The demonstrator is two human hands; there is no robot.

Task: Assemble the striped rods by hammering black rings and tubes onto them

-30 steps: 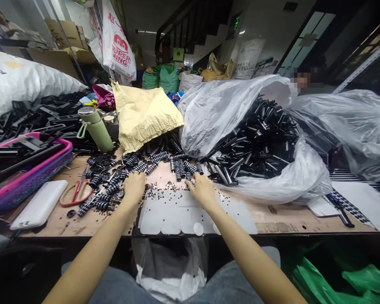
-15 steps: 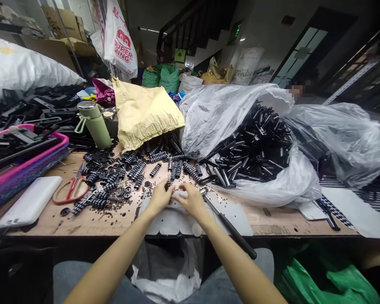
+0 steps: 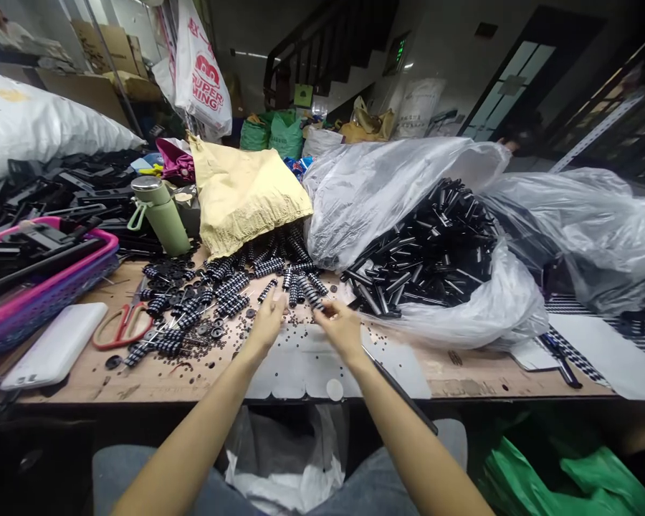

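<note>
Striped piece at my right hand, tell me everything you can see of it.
The striped piece is a slim, straight cylinder, black with pale bands along its length; it could be plastic or rubber, but the picture does not settle that. It slants, its far end pointing away and to the left. Its near end meets the right hand, whose thumb and fingertips seem to pinch it. Similar pieces lie to its left; whether it touches them is unclear.
</note>
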